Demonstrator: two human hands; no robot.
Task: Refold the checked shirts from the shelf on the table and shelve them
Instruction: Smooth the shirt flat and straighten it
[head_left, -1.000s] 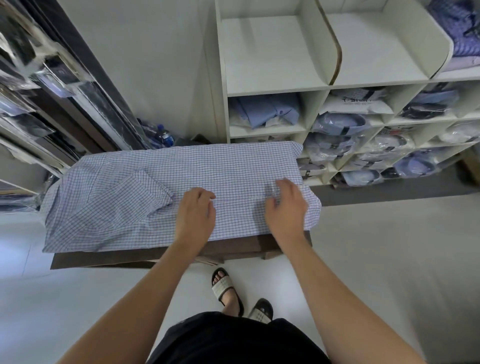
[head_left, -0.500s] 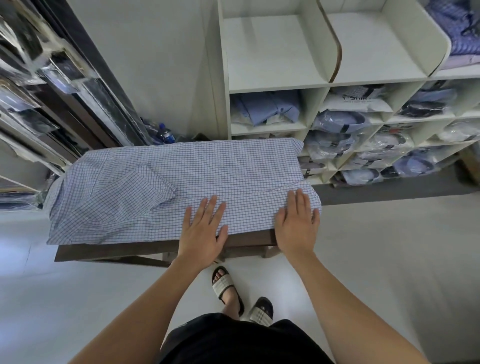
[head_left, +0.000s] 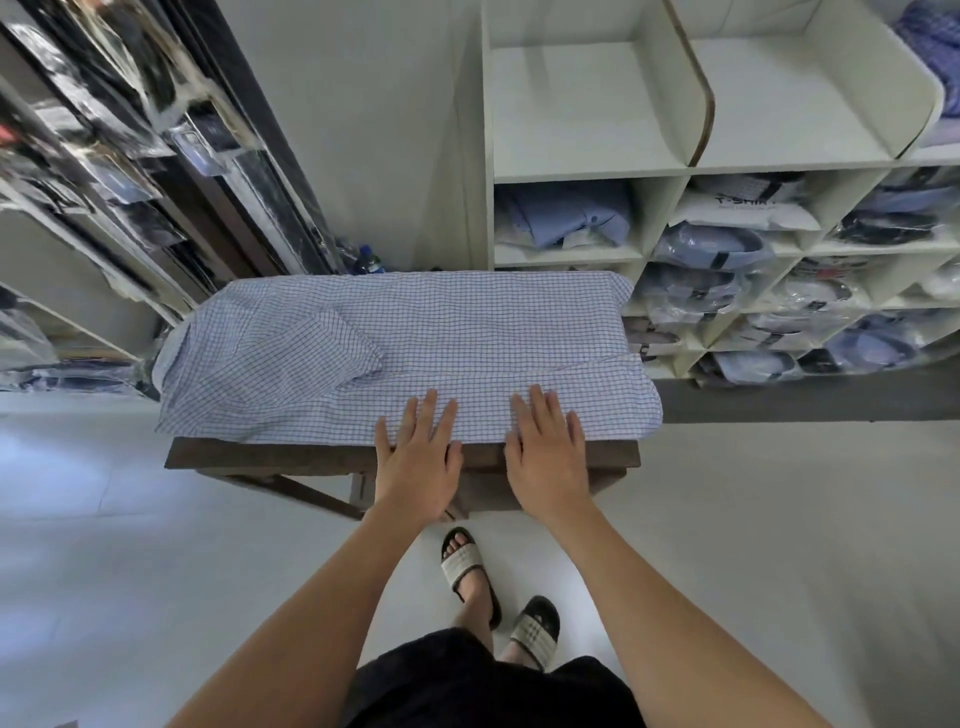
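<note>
Checked shirt (head_left: 441, 332) spread on the bench (head_left: 260, 460); left hand (head_left: 418, 462) and right hand (head_left: 545, 457), fingers now straight, have slid back to its near edge. Smoothing looks nearly done.

One wide-angle camera sits on the person's head and looks forward and steeply down. The counter (head_left: 260, 460) fills mid-frame, close below. The shelf (head_left: 587, 174) stands beyond it at 1 o'clock, a garment rack (head_left: 130, 156) at 10 o'clock, and the person's feet (head_left: 465, 564) at 6 o'clock.
</note>
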